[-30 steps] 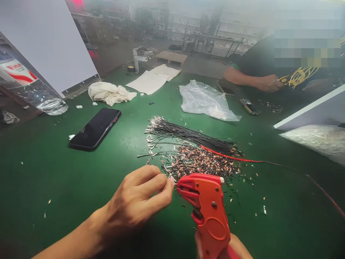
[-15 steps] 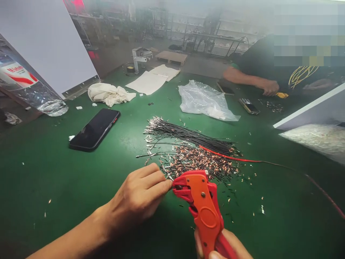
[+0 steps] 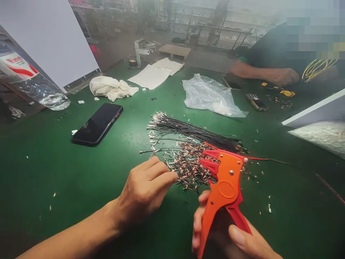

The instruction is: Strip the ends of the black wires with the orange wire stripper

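Note:
My right hand (image 3: 231, 230) is wrapped round the handles of a red and orange wire stripper (image 3: 226, 180), whose jaws stand apart and point left. Left of it, my left hand (image 3: 151, 183) is closed in a pinch; what its fingertips hold, if anything, is hidden. Just beyond both hands lies a pile of short black and copper clippings (image 3: 188, 165). Behind the pile rests a bundle of black wires (image 3: 188, 130) with silvery ends at the left. A red strip (image 3: 256, 158) runs right from behind the stripper.
A black phone (image 3: 97, 124), a white cloth (image 3: 111, 88), paper (image 3: 151, 75) and a clear plastic bag (image 3: 211, 95) lie on the green table (image 3: 81, 180). A bottle (image 3: 29, 77) is at the left. Across the table, a person's hand (image 3: 285, 76) is near yellow pieces (image 3: 288, 93).
The stripper in my right hand has moved up and right, away from my left hand, and its jaws and handles have opened. The person's hand opposite has moved away from the yellow piece.

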{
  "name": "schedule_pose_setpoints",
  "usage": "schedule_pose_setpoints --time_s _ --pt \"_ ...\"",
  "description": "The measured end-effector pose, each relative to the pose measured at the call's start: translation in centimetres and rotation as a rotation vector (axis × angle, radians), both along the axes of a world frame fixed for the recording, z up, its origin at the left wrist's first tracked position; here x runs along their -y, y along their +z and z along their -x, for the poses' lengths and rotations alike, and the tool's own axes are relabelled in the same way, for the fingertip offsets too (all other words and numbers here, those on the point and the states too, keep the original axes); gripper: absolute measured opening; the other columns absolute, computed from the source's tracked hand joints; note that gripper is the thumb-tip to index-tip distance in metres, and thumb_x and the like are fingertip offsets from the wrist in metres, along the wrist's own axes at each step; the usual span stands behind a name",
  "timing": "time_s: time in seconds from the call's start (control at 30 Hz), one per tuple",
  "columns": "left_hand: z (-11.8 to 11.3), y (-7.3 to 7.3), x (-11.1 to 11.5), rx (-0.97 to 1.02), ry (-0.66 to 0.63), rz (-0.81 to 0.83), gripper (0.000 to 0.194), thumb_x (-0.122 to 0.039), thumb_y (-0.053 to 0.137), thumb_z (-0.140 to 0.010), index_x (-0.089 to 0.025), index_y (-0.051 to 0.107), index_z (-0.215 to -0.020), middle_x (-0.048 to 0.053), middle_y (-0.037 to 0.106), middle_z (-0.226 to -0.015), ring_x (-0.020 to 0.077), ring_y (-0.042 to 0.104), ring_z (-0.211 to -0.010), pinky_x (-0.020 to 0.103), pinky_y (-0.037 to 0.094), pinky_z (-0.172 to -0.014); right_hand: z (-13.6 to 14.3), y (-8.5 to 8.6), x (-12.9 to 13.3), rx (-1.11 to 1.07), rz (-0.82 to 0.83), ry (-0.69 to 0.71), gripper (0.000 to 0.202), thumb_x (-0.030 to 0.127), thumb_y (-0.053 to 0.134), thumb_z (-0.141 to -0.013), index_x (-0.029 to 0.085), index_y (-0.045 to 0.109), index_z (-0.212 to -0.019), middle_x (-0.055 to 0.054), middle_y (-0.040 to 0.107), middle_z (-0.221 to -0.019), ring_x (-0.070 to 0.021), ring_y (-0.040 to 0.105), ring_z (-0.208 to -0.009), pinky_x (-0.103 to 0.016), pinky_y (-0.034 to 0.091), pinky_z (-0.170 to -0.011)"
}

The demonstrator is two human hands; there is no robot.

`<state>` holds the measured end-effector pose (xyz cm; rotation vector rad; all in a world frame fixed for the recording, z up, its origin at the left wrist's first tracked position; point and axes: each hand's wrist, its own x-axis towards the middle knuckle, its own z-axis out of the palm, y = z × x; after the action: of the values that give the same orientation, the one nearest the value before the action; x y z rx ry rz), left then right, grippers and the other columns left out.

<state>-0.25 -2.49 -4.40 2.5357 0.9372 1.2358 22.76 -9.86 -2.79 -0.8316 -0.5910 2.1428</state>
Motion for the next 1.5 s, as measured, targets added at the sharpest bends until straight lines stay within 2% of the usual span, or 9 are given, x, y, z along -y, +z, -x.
schedule_pose_setpoints --time_s 0.23,0.3,0.5,0.73,0.87,1.07,1.17,1.37,1.5 --pt "-0.6 0.1 0.5 -0.055 -0.037 -0.018 0.018 0.000 0.063 -0.082 -0.011 0.063 -0.096 0.006 0.061 -0.073 0.0153 0.045 -0.066 0.028 0.040 -0.056 0.4 -0.2 -0.6 -0.064 -0.090 -0.022 0.054 0.041 0.067 -0.085 0.028 0.052 -0.135 -0.011 0.063 -0.130 -0.0267 0.069 -0.086 -0.043 0.052 -0.074" --pt "-0.9 0.2 0.6 -0.066 -0.041 -0.031 0.015 -0.002 0.063 -0.083 -0.011 0.064 -0.095 0.006 0.061 -0.072 0.0151 0.045 -0.066 0.028 0.040 -0.055 0.5 -0.3 -0.7 -0.106 -0.096 -0.016 0.053 0.039 0.065 -0.087 0.028 0.052 -0.136 -0.011 0.065 -0.129 -0.0267 0.070 -0.085 -0.042 0.052 -0.074" --pt "-1.2 0.2 0.7 -0.077 -0.069 -0.068 0.011 -0.004 0.060 -0.087 -0.011 0.064 -0.095 0.006 0.062 -0.071 0.0145 0.044 -0.064 0.027 0.041 -0.054 0.4 -0.3 -0.7 -0.140 -0.107 0.071 0.057 0.042 0.058 -0.090 0.015 0.049 -0.140 -0.017 0.078 -0.092 -0.0262 0.069 -0.082 -0.042 0.049 -0.078" --pt "0.1 0.0 -0.2 -0.154 -0.028 -0.079 0.019 -0.003 0.057 -0.088 -0.011 0.063 -0.103 0.003 0.058 -0.067 0.0145 0.045 -0.061 0.027 0.040 -0.054 -0.4 0.4 -1.3 -0.214 -0.106 -0.031 0.050 0.035 0.052 -0.092 0.018 0.052 -0.140 -0.016 0.075 -0.107 -0.0281 0.069 -0.088 -0.044 0.050 -0.079" --pt "0.3 0.0 -0.3 -0.056 0.051 -0.042 0.019 -0.002 0.059 -0.086 -0.009 0.063 -0.104 0.002 0.057 -0.066 0.0126 0.047 -0.059 0.025 0.040 -0.053 -1.0 0.8 -1.8 -0.304 -0.040 -0.110 0.042 0.030 0.050 -0.092 0.021 0.059 -0.132 -0.014 0.069 -0.122 -0.0271 0.070 -0.087 -0.043 0.054 -0.075" --pt "-0.1 0.0 0.6 -0.005 0.045 -0.005 0.023 -0.004 0.058 -0.087 -0.010 0.063 -0.108 0.001 0.059 -0.066 0.0110 0.049 -0.057 0.023 0.039 -0.052 -0.3 -0.3 -0.9 -0.341 -0.041 0.057 0.059 0.013 0.061 -0.075 0.023 0.054 -0.133 -0.010 0.070 -0.106 -0.0257 0.070 -0.090 -0.047 0.050 -0.082" --pt "-0.3 0.1 1.0 0.009 0.034 0.002 0.020 -0.004 0.057 -0.087 -0.010 0.063 -0.105 -0.001 0.057 -0.062 0.0107 0.047 -0.053 0.024 0.038 -0.050 0.2 -1.2 -0.2 -0.254 -0.106 0.110 0.054 0.022 0.069 -0.078 0.021 0.054 -0.130 -0.007 0.067 -0.095 -0.0223 0.067 -0.083 -0.040 0.049 -0.078" --pt "-0.8 0.5 1.6 -0.018 0.033 0.046 0.014 -0.008 0.060 -0.086 -0.015 0.063 -0.097 -0.001 0.068 -0.068 0.0105 0.056 -0.049 0.025 0.039 -0.051 0.0 -1.5 0.5 -0.140 -0.195 0.197 0.051 0.033 0.068 -0.087 0.026 0.048 -0.133 -0.006 0.060 -0.100 -0.0200 0.060 -0.087 -0.036 0.046 -0.079" --pt "-1.4 1.3 2.3 0.014 0.030 0.162 0.010 -0.010 0.057 -0.086 -0.017 0.063 -0.083 -0.005 0.057 -0.054 0.0095 0.046 -0.042 0.026 0.032 -0.046 -0.2 -1.3 0.5 -0.080 -0.201 0.218 0.048 0.036 0.066 -0.087 0.026 0.049 -0.131 -0.006 0.060 -0.098 -0.0199 0.060 -0.085 -0.034 0.047 -0.076"
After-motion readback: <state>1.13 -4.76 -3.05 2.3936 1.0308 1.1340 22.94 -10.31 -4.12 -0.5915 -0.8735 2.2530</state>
